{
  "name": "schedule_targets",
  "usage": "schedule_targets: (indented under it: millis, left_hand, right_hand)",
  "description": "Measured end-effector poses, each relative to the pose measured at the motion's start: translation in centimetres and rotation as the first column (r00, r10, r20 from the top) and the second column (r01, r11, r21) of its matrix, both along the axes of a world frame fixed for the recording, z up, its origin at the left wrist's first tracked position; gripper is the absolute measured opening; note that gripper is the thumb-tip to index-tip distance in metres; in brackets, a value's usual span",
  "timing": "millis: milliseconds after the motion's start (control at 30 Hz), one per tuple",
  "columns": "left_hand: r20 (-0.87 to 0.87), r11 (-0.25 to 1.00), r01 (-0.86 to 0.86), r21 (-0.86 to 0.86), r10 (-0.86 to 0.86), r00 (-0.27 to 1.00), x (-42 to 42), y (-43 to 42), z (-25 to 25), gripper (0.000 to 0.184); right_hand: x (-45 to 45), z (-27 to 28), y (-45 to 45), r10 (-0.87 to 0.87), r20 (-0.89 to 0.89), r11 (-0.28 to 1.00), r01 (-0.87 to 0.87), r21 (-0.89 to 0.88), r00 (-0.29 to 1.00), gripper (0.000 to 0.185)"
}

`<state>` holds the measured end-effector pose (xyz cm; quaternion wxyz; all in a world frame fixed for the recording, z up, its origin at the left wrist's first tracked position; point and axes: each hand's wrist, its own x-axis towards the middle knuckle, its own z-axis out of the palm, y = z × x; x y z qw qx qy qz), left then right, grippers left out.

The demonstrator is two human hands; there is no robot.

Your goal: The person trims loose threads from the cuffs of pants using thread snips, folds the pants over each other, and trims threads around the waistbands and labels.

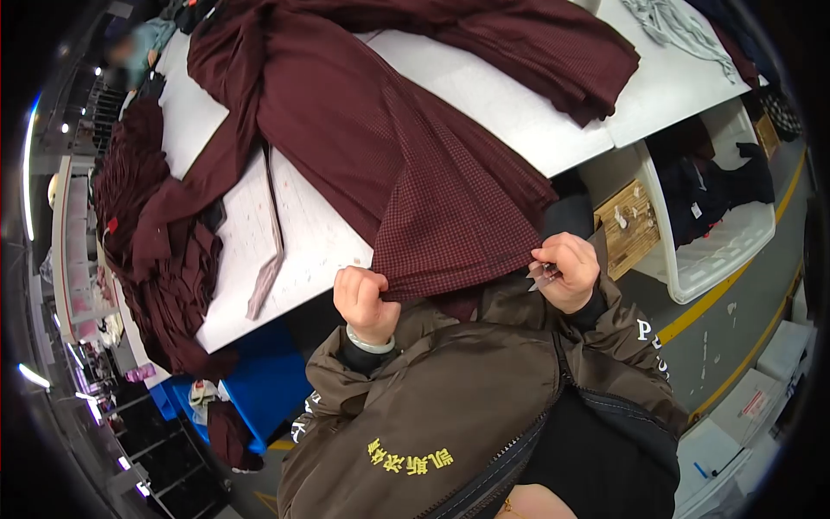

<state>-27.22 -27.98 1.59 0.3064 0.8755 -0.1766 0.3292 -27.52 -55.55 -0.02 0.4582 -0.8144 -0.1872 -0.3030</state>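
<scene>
Maroon checked cloth garment (462,212) spread at its hem between two bare hands

From the head view, one person in one brown zip jacket with yellow lettering (406,389) stands at the near edge of one white tabletop (324,221). The one garment in hand runs down the tabletop and over that edge, its hem drawn out between both hands. The left hand (367,304), with one white bracelet (370,343) at its wrist, has its fingers curled together, clamped on the left corner of the hem. The right hand (571,268) pinches thumb and finger on the right corner, and its other fingers close around one small metal tool with a pointed blade (542,278), partly hidden.

One further length of maroon cloth (536,56) lies across the top; whether it belongs to the same garment cannot be told. One heap of maroon garments (160,251) sits at the left, its pieces too tangled to count. Between heap and garment lies one narrow pale pink strip (268,277). One pale grey-green cloth (679,35) lies at the far right of the tabletop.

Two bins show: one white plastic bin (726,259) at the right, holding dark clothes (705,195), and one blue bin (268,394) below the tabletop at the left.
</scene>
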Motion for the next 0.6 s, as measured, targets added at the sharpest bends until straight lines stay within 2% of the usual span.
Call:
schedule_targets:
  millis: [67, 233, 300, 367, 400, 433, 467, 500, 533, 567, 600]
  left_hand:
    - [-0.027, 1.0, 0.0, 0.031, 0.001, 1.0, -1.4, 0.5, -0.5, 0.024]
    - [-0.15, 0.997, -0.057, -0.044, 0.05, 0.987, -2.2, 0.6, -0.8, 0.023]
    - [-0.387, 0.955, -0.201, -0.216, 0.106, 0.916, -3.0, 0.4, -0.6, 0.021]
    - [-0.61, 0.866, -0.376, -0.331, 0.107, 0.785, -3.5, 0.3, -0.4, 0.02]
    - [-0.611, 0.866, -0.377, -0.328, 0.11, 0.784, -3.5, 0.3, -0.4, 0.02]
    - [-0.657, 0.738, -0.399, -0.544, -0.08, 0.749, -3.5, 0.2, -0.5, 0.019]
    - [-0.644, 0.551, -0.432, -0.714, -0.273, 0.715, -3.4, 0.2, -0.5, 0.02]
    - [-0.569, 0.323, -0.469, -0.822, -0.454, 0.685, -3.2, 0.1, -0.6, 0.022]
    - [-0.442, 0.073, -0.507, -0.859, -0.607, 0.66, -3.0, 0.1, -0.7, 0.025]
    - [-0.441, 0.073, -0.506, -0.86, -0.605, 0.663, -2.8, 0.2, -0.8, 0.025]
    - [-0.352, -0.054, -0.516, -0.855, -0.671, 0.653, -2.6, 0.5, -1.0, 0.028]
  right_hand:
    - [-0.8, -0.7, 0.3, 0.032, -0.041, 0.999, -0.033, -0.012, 0.999, 0.019]
    - [-0.9, -1.0, 0.4, 0.02, -0.094, 1.0, -0.02, -0.006, 0.995, 0.02]
    - [-1.0, -1.1, 0.2, 0.019, -0.104, 1.0, -0.017, 0.011, 0.994, 0.019]
    - [-1.0, -1.3, 0.2, 0.022, -0.117, 0.999, -0.018, 0.033, 0.993, 0.018]
    - [-1.0, -1.2, 0.4, 0.024, -0.118, 0.999, -0.02, 0.035, 0.993, 0.018]
    - [-0.9, -1.1, 0.8, 0.029, -0.171, 0.992, -0.008, 0.125, 0.985, 0.019]
    - [-0.8, -0.9, 1.2, 0.041, -0.223, 0.977, 0.008, 0.213, 0.974, 0.019]
    - [-0.5, -0.6, 1.6, 0.057, -0.269, 0.954, 0.027, 0.298, 0.961, 0.019]
    - [-0.3, -0.4, 1.7, 0.076, -0.313, 0.924, 0.051, 0.378, 0.947, 0.019]
    - [0.0, -0.3, 1.5, 0.079, -0.311, 0.924, 0.048, 0.379, 0.947, 0.019]
    - [0.5, -0.1, 1.2, 0.317, -0.413, 0.75, 0.041, 0.66, 0.854, 0.018]
